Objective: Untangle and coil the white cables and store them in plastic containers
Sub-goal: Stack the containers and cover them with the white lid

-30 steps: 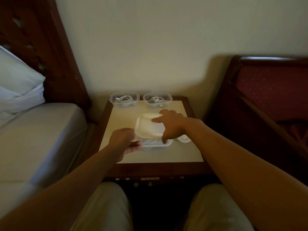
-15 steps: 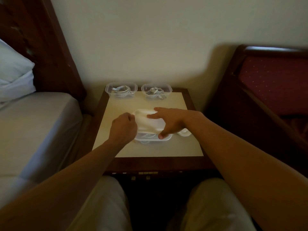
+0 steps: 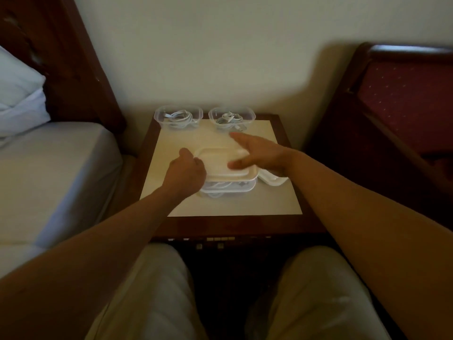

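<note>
At mid-frame a lidded container [image 3: 228,187] with white cable inside sits on the table [image 3: 235,204], its lid [image 3: 220,163] pressed at the left edge by the curled left hand [image 3: 185,171] while the right hand [image 3: 257,155] lies over it with straight fingers, and two open containers [image 3: 178,117] [image 3: 232,117] holding coiled cables stand above.

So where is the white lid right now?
In the head view, the white lid sits on the near container at the nightstand's middle, between the left hand and right hand.
</note>
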The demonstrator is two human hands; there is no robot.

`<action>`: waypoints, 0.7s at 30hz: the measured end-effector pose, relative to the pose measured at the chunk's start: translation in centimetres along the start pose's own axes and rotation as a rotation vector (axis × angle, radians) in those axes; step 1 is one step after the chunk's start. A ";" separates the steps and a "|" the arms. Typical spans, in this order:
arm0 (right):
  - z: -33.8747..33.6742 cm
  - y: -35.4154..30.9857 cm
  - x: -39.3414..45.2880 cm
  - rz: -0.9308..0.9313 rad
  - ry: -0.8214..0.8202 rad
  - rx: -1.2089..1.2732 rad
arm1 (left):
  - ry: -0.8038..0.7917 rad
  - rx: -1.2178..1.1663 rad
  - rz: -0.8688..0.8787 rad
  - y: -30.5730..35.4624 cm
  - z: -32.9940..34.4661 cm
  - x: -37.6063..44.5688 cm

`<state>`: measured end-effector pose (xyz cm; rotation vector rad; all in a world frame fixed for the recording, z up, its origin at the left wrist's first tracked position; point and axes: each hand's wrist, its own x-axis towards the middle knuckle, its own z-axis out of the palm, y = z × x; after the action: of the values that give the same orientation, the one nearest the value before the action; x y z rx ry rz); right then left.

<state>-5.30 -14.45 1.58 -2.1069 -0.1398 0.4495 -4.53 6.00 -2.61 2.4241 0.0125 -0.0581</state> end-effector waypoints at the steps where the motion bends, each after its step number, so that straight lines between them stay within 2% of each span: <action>1: 0.2 -0.1 0.0 -0.006 0.120 0.069 | -0.017 0.015 0.002 -0.1 -0.2 0.2; 3: 0.9 -0.1 0.1 0.041 0.390 -0.057 | -0.061 0.003 -0.029 -0.2 -0.7 0.6; 5: 1.8 0.0 0.3 0.141 0.518 -0.214 | -0.069 -0.008 -0.061 0.0 -1.1 1.0; 8: 2.9 0.4 0.6 0.240 0.543 -0.228 | -0.036 0.032 -0.054 0.6 -0.9 1.6; 12: 3.6 1.3 1.2 0.282 0.641 -0.272 | 0.032 0.012 -0.032 0.2 0.6 2.3; 17: 3.6 2.2 1.8 0.236 0.674 -0.261 | 0.100 -0.109 -0.035 -0.4 1.4 2.0; 21: 3.1 2.5 2.2 0.223 0.672 -0.219 | 0.090 -0.185 -0.123 -0.1 1.5 1.9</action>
<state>-4.61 -12.73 -2.59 -2.3850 0.4562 -0.1721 -2.70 5.05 -3.92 2.2373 0.1990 -0.0035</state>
